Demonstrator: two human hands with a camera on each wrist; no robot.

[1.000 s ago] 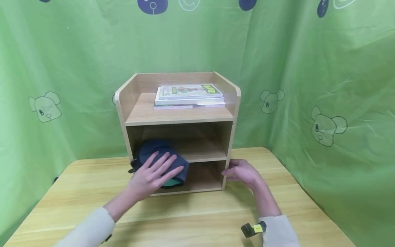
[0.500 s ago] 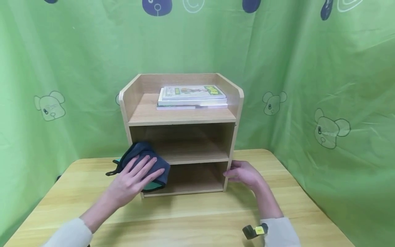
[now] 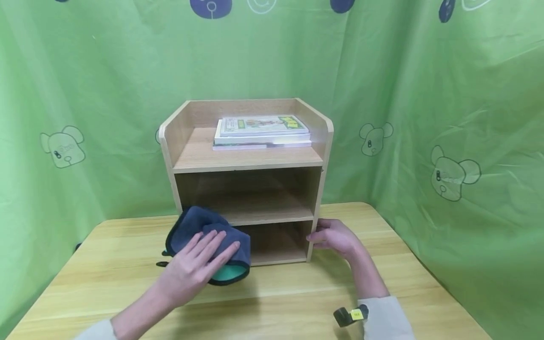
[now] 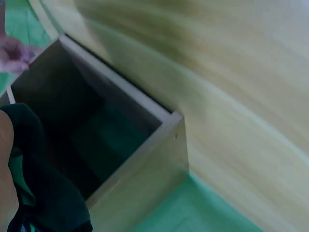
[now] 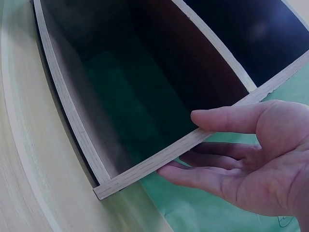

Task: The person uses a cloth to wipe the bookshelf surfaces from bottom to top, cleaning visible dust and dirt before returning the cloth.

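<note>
A dark blue cloth (image 3: 182, 231) with a black edge and a green underside is held in my left hand (image 3: 191, 269), in front of the lower left of a small wooden shelf unit (image 3: 246, 160). The fingers lie over the cloth's top; the thumb is hidden. Dark folds of the cloth (image 4: 53, 193) hang by the shelf's opening in the left wrist view. My right hand (image 3: 335, 236) grips the shelf's right side panel low down. In the right wrist view the thumb (image 5: 224, 119) lies at the panel's front edge (image 5: 154, 162), with the other fingers on its outer face.
Several thin books (image 3: 261, 134) lie stacked on the top board. The unit stands on a light wooden table (image 3: 297, 297), with green printed curtains (image 3: 272, 61) behind and at the sides. A small black device (image 3: 348, 315) sits at the right sleeve.
My left hand with the cloth first moved left out of the shelf's opening, then down and a little right, toward me. The right hand has stayed on the side panel.
</note>
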